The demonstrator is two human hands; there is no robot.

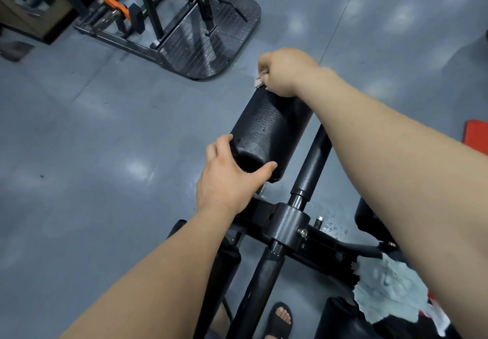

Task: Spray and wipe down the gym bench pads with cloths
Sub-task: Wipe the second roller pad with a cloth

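Clasping pad [266,125] at near end, left fingers [224,142] — right fingers [264,60] pinching cloth [258,82] at far end.

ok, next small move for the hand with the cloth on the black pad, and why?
Probably draw the right hand, gripping a small pale cloth at the far end of the black cylindrical vinyl pad, back along its top toward the left hand, which grips the near end. Its top looks wet-speckled.
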